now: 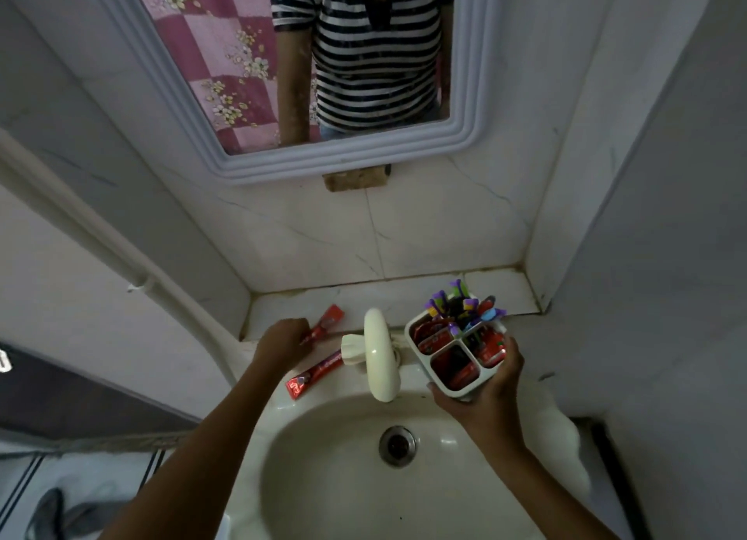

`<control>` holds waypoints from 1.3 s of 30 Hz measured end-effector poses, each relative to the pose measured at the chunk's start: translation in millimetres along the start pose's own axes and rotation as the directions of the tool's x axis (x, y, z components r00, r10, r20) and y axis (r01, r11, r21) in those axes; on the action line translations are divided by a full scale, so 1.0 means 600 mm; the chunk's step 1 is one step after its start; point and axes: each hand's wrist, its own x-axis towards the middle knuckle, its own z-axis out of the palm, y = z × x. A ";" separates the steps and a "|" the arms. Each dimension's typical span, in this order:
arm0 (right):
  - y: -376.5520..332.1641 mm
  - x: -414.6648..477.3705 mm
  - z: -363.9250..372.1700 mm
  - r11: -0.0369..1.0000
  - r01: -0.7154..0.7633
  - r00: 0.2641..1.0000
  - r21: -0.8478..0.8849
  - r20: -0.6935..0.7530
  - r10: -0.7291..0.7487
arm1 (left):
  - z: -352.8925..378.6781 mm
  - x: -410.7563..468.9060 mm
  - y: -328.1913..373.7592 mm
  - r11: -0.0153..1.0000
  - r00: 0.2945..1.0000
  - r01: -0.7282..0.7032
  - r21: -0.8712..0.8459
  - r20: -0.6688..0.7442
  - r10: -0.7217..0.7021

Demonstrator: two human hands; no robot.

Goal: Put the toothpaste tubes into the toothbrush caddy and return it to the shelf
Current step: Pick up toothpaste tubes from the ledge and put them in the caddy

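Observation:
A white toothbrush caddy point(438, 382) with several compartments is held over the sink's right rim by my right hand point(491, 394), fingers wrapped around its near side. Red toothpaste tubes fill its compartments and toothbrushes point(465, 307) with purple heads stick out of the back one. My left hand point(283, 339) is closed on one red toothpaste tube point(327, 323) at the edge of the tiled shelf point(497, 287). A second red tube point(317, 374) lies on the sink rim just below that hand, left of the tap.
A cream tap point(380, 355) stands between my hands at the back of the white sink point(291, 454), drain point(397, 445) in the middle. A framed mirror point(323, 163) hangs above. Tiled walls close in left and right.

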 end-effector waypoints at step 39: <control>-0.012 0.005 -0.004 0.998 0.060 0.998 0.012 -0.019 -0.060 | 0.026 -0.045 0.033 0.993 0.994 -0.005 0.118 0.113 -0.008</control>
